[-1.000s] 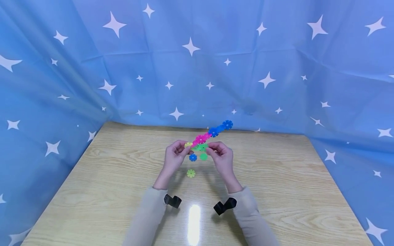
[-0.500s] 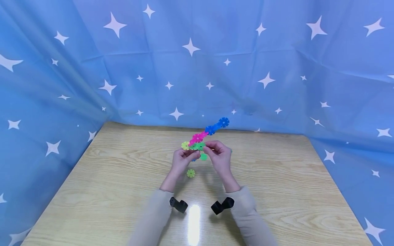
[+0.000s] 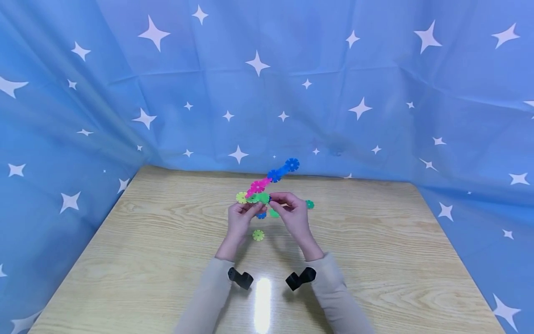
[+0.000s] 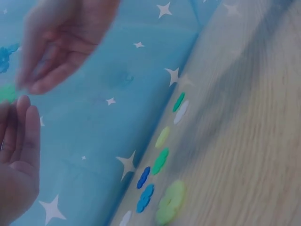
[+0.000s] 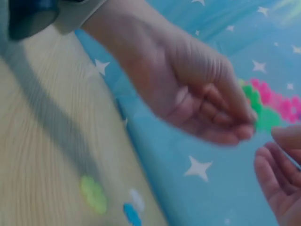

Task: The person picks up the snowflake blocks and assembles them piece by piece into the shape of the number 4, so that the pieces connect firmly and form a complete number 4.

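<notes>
A chain of linked plastic snowflake discs runs up to the right in the head view: a yellow disc (image 3: 241, 197), green discs (image 3: 258, 198), pink discs (image 3: 257, 187) and blue discs (image 3: 274, 175). My left hand (image 3: 241, 220) pinches the green part from below. Opposite it, my right hand (image 3: 293, 214) pinches a small dark blue disc (image 3: 269, 199), mostly hidden by the fingertips, right at the green end. The right wrist view has the left thumb against a green disc (image 5: 268, 119), with the right fingertips close beside it.
Loose discs lie on the wooden table (image 3: 375, 260): a yellow-green disc (image 3: 258, 235) in front, a blue disc (image 3: 261, 215) and a green disc (image 3: 274, 213) under the hands, and a teal disc (image 3: 309, 204) beyond the right hand. A starry blue curtain (image 3: 267, 93) hangs behind.
The chain has shifted left. My left hand has moved from the yellow disc to below the green ones. My right hand has come slightly left, uncovering the teal disc.
</notes>
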Tool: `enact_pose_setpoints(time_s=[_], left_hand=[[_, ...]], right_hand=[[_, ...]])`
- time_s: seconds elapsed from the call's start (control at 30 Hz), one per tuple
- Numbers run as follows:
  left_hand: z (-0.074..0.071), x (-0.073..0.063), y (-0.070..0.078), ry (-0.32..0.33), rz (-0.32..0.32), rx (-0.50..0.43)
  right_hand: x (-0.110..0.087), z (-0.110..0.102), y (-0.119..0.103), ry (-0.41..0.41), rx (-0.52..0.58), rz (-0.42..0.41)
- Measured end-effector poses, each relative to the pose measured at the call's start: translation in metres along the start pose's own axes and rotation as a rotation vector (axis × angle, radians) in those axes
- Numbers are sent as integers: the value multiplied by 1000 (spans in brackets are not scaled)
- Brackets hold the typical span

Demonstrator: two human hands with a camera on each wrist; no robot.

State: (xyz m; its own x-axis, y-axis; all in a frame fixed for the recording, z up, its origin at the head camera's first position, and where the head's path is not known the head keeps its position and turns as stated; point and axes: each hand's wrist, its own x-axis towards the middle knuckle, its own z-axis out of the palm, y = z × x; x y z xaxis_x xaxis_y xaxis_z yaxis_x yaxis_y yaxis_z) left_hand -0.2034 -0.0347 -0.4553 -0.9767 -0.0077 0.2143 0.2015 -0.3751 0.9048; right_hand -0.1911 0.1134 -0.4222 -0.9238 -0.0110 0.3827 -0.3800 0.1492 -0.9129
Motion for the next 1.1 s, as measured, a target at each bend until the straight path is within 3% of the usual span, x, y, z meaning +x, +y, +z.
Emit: enact_pose_setpoints(time_s=[0.23, 0.33, 0.47, 0.77, 0.97, 1.1], left_hand=[[-13, 4, 8, 6, 85, -47], [-17, 6, 12, 5, 103, -56], [-20, 7, 16, -6, 113, -61], [-20, 7, 20, -13, 119, -61], [-19, 7, 21, -30, 134, -46], [-20, 7, 21, -25, 130, -24]], right_hand=[[5, -13, 45, -62, -219, 200], [6, -14, 61, -108, -310, 239], [8, -11, 74, -179, -434, 228], [17, -2, 81, -293, -704, 189], [25, -1, 80, -331, -724, 202], [31, -3, 82, -345, -733, 260]])
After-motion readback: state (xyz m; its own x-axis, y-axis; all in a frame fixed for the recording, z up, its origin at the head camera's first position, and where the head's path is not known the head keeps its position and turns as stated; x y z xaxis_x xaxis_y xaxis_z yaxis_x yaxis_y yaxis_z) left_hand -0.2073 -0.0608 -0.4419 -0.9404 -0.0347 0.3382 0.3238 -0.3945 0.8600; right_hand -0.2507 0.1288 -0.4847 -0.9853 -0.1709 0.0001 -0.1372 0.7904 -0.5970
